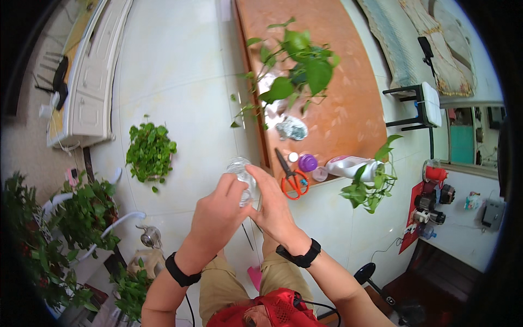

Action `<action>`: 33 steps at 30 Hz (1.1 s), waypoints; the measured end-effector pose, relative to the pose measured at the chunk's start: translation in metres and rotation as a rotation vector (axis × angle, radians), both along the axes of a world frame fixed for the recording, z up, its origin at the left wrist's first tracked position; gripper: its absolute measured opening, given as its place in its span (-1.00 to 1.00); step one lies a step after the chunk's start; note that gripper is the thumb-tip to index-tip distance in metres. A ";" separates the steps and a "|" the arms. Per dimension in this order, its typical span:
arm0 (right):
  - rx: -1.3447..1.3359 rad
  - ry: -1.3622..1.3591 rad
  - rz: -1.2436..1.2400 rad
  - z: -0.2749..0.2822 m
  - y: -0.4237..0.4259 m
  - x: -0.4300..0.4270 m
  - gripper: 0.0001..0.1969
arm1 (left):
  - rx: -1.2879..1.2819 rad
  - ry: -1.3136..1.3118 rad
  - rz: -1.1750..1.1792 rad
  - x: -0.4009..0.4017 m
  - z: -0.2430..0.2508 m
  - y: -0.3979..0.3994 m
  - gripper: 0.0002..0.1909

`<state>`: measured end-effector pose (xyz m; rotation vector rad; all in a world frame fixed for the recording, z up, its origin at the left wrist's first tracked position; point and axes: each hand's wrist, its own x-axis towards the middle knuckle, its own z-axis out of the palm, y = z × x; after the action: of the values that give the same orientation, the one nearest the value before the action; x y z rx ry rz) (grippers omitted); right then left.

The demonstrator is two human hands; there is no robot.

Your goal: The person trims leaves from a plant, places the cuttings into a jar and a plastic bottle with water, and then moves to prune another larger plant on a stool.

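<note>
My left hand (218,210) and my right hand (274,208) are together in front of me, both holding a clear ribbed plastic bottle (240,164). The left fingers curl over its near side, and the right hand wraps it from the right. My fingers hide part of the bottle. To the right of my hands, on the corner of the wooden table (347,122), lie scissors (291,175) with orange handles. Beside them sit a small white cap (293,157), a purple cap (307,162) and a clear round lid (320,173).
A white plastic bottle (347,166) lies at the table's near edge, with a trailing leafy plant (374,186) at its end. Farther back are a grey-white lump (292,128) and a pothos (304,61). Another potted plant (150,151) stands on the floor at left, near a metal kettle (151,236).
</note>
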<state>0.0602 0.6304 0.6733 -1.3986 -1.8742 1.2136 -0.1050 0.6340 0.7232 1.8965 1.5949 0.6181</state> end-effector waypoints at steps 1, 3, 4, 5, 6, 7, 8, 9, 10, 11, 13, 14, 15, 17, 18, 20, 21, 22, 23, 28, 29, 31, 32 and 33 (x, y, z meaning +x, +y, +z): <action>0.042 -0.005 -0.049 0.010 0.011 0.024 -0.09 | 0.041 -0.007 -0.040 0.020 0.016 0.016 -0.64; 0.124 -0.018 -0.140 0.030 0.031 0.066 -0.09 | 0.021 -0.032 -0.107 0.069 0.036 0.042 -0.65; 0.160 -0.031 -0.197 0.033 0.041 0.088 -0.10 | 0.018 -0.038 -0.129 0.094 0.042 0.055 -0.65; 0.179 -0.040 -0.228 0.035 0.051 0.106 -0.13 | 0.020 -0.041 -0.151 0.124 0.050 0.071 -0.65; 0.192 -0.049 -0.263 0.038 0.059 0.127 -0.15 | 0.064 -0.034 -0.185 0.144 0.053 0.082 -0.64; 0.204 -0.060 -0.300 0.041 0.066 0.141 -0.18 | 0.054 -0.046 -0.209 0.160 0.051 0.090 -0.63; 0.206 -0.075 -0.351 0.038 0.072 0.156 -0.23 | 0.045 -0.060 -0.232 0.177 0.050 0.098 -0.63; 0.205 -0.073 -0.396 0.035 0.078 0.167 -0.27 | 0.043 -0.056 -0.249 0.193 0.046 0.107 -0.63; 0.207 -0.071 -0.444 0.032 0.083 0.175 -0.31 | 0.077 -0.074 -0.273 0.208 0.042 0.118 -0.63; 0.212 -0.067 -0.492 0.029 0.090 0.185 -0.35 | 0.110 -0.093 -0.296 0.221 0.039 0.130 -0.63; 0.165 -0.071 -0.610 0.015 0.102 0.200 -0.36 | 0.088 -0.094 -0.352 0.244 0.033 0.150 -0.62; 0.148 -0.063 -0.659 0.011 0.110 0.206 -0.36 | 0.071 -0.101 -0.396 0.250 0.030 0.162 -0.61; 0.128 -0.057 -0.712 0.004 0.118 0.214 -0.36 | 0.063 -0.102 -0.417 0.253 0.025 0.177 -0.61; 0.094 -0.065 -0.841 -0.005 0.135 0.216 -0.31 | 0.139 -0.169 -0.484 0.249 0.015 0.211 -0.55; 0.089 -0.066 -0.891 -0.013 0.145 0.214 -0.29 | 0.216 -0.207 -0.426 0.238 -0.001 0.232 -0.57; 0.057 -0.041 -0.999 -0.030 0.162 0.215 -0.28 | 0.098 -0.309 -0.249 0.216 -0.003 0.271 -0.69; 0.046 -0.039 -1.019 -0.040 0.170 0.213 -0.28 | 0.175 -0.225 -0.222 0.198 -0.014 0.289 -0.74; 0.037 -0.038 -1.046 -0.052 0.176 0.213 -0.28 | 0.159 -0.204 -0.190 0.185 -0.018 0.300 -0.81; 0.025 -0.038 -1.079 -0.063 0.182 0.214 -0.28 | 0.160 -0.220 -0.184 0.171 -0.027 0.309 -0.85; -0.005 -0.122 -1.140 -0.091 0.220 0.204 -0.23 | -0.029 -0.168 -0.244 0.112 -0.048 0.337 -0.87; -0.007 -0.137 -1.138 -0.096 0.222 0.200 -0.22 | -0.039 -0.174 -0.244 0.104 -0.054 0.341 -0.87; -0.008 -0.167 -1.133 -0.102 0.228 0.193 -0.21 | -0.025 -0.168 -0.281 0.090 -0.065 0.348 -0.87; -0.009 -0.178 -1.130 -0.104 0.228 0.190 -0.21 | -0.033 -0.175 -0.280 0.085 -0.070 0.350 -0.87; -0.006 -0.186 -1.127 -0.104 0.229 0.188 -0.21 | -0.045 -0.173 -0.286 0.082 -0.073 0.354 -0.86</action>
<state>0.2482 0.8597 0.5696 -2.1376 -0.8303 0.5044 -0.0234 0.9884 0.6505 1.9339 1.1926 0.5985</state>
